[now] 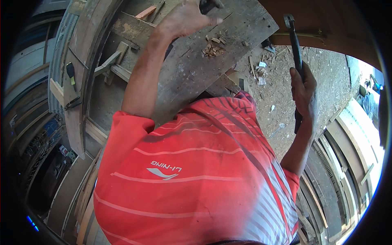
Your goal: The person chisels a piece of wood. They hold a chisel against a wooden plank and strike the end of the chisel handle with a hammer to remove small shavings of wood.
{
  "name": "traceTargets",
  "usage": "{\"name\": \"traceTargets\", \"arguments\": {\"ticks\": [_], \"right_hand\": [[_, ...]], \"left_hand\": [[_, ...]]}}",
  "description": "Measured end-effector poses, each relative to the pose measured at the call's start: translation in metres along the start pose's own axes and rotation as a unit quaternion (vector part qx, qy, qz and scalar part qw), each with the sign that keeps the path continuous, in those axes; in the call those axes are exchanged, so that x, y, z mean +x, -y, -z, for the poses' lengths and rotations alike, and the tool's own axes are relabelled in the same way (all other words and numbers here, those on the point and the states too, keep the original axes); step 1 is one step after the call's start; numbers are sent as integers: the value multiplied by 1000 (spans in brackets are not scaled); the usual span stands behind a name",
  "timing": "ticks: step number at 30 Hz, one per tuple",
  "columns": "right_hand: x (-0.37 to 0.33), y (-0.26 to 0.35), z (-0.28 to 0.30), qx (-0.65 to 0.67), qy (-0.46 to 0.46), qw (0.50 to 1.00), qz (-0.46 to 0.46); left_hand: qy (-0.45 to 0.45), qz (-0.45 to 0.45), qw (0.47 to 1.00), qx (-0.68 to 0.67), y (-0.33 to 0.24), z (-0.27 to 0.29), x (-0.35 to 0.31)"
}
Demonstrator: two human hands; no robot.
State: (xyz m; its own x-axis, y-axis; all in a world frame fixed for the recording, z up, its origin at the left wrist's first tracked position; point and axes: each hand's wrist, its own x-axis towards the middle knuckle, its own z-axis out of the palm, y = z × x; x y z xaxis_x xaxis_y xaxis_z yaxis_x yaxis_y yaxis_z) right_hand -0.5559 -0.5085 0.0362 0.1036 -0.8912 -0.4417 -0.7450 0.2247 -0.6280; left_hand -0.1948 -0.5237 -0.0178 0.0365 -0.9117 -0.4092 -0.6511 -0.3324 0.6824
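Observation:
My right hand [304, 92] is wrapped round the dark handle of a hammer [295, 45]. It is raised to the right of the workbench, with the metal head [289, 19] uppermost. My left hand [183, 19] reaches over the far part of the worn wooden workbench [183, 77]. Its fingers are closed about a dark object [209, 5] cut off by the upper edge, so its kind does not show. The left thumb points to the right. Below that hand, a small heap of wood chips [213, 50] lies on the bench top.
Wooden pieces [118, 61] stand at the bench's left side. Further left, a tool with a yellow-and-black handle [71, 73] lies on a board. A reddish-brown panel [326, 28] hangs over the far right. Planks [335, 163] are stacked at right; debris litters the ground [281, 106].

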Motion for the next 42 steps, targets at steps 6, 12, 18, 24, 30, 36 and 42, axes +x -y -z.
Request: {"name": "traceTargets", "arguments": {"ticks": [6,12,18,24,30,36,42], "right_hand": [[-15,-31,-46,24,53,998,-18],[-19,-43,-65,13,43,999,-2],[-17,-52,-72,-7,37,999,34],[-17,-57,-82,-19,24,998,63],[-14,-60,-85,3,41,997,62],[-15,-57,-86,2,41,997,65],[-12,-67,-93,18,47,997,54]], "left_hand": [[-32,2,993,114,25,-60,-38],[-50,18,985,165,12,-63,-45],[18,16,997,75,24,-47,-39],[-58,-20,991,120,35,-65,-39],[-17,10,986,164,22,-63,-37],[-16,-10,994,105,28,-62,-34],[-13,-5,996,83,23,-57,-36]]}}
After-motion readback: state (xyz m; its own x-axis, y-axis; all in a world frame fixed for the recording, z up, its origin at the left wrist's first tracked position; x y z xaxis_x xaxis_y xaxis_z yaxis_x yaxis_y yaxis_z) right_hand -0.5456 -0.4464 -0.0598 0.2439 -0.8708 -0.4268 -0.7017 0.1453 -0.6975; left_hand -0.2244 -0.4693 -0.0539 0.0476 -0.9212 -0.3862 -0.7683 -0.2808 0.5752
